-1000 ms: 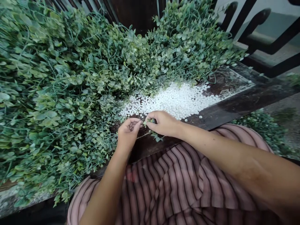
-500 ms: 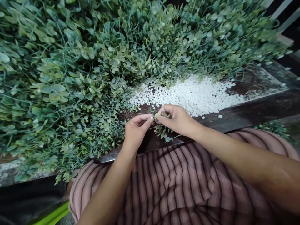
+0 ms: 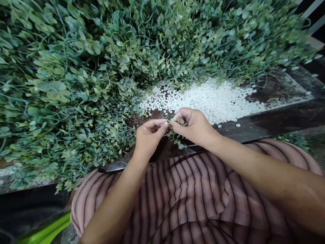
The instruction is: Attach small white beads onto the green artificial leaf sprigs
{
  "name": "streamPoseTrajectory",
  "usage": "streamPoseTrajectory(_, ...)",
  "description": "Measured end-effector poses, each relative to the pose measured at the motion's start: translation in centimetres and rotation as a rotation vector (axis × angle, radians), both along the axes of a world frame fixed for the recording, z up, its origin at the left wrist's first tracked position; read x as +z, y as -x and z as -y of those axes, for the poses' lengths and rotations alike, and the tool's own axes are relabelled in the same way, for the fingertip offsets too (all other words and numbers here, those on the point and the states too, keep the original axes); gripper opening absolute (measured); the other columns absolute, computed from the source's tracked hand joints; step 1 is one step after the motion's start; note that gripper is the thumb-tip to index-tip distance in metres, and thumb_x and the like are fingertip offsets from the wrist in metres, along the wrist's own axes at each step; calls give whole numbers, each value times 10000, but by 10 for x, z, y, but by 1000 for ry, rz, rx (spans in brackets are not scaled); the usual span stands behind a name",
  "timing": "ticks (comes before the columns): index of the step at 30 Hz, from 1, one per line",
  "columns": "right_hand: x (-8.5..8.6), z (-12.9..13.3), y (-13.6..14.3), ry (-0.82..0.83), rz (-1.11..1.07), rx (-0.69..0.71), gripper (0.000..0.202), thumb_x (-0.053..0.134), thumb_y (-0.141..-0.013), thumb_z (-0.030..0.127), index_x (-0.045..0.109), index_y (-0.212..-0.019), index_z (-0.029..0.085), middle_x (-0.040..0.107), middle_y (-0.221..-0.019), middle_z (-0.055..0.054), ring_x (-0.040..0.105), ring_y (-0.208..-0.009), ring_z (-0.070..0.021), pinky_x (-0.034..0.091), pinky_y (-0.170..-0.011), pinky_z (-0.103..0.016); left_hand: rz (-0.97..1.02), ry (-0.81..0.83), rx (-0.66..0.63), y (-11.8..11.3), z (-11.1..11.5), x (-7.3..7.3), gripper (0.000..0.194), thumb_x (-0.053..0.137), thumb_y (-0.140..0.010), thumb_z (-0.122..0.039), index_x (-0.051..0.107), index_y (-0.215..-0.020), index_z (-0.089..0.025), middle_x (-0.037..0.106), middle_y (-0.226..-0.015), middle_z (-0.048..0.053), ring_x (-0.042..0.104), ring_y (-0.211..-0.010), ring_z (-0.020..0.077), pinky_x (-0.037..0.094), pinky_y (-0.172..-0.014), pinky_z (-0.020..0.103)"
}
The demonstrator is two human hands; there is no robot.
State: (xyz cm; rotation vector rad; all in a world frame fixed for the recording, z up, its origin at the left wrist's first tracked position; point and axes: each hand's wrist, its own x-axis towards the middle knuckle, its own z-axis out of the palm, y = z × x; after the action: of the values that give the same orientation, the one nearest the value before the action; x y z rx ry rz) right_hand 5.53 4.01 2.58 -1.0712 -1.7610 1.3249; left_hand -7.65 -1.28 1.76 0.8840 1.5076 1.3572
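My left hand pinches a small white piece between thumb and index finger. Touching it from the right, my right hand is closed on a green leafy sprig, whose leaves show at the fingertips and below the hand. Both sets of fingertips meet over the dark table edge. Just beyond them lies a spread heap of small white pieces. Part of the sprig is hidden by my fingers.
A large mass of green artificial foliage covers the left and back of the dark wooden table. Striped cloth covers my lap at the near edge. Something bright green shows at the lower left.
The view has shifted slightly. Both hands remain fingertip to fingertip, with my right hand's fingers slightly higher in view and the sprig's leaves turned a little.
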Motion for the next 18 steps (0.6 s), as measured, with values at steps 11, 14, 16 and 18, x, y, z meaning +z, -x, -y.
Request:
streamPoseTrajectory(11,-2,2,2,-78,24,-36,148,534,-637,129,427,-544,173,339,-521,62,317,-503,-59,253,-494,-220,-31,-10,18,-2,1,4,182,737,-579,-229,700,-735,-143,695,-705,26,595,-615,92,484,-623,207)
streamPoseTrajectory(14,-2,2,2,-95,29,-42,152,530,-639,130,423,-541,174,345,-524,58,321,-507,-61,261,-499,-222,-40,-15,14,-3,1,3,175,727,-594,-224,700,-747,-145,693,-698,22,595,-618,88,482,-628,202)
streamPoseTrajectory(16,-2,1,2,-102,40,-46,154,528,-641,129,420,-541,175,343,-523,59,319,-503,-61,261,-498,-223,-49,-15,14,-3,1,3,172,722,-601,-222,701,-753,-144,692,-696,22,597,-622,90,483,-632,203)
streamPoseTrajectory(18,-2,1,2,-121,51,-48,154,528,-643,129,420,-544,176,342,-525,59,322,-504,-61,263,-501,-223,-54,-13,12,-3,1,4,173,719,-605,-223,702,-758,-144,694,-706,24,602,-634,96,485,-645,212)
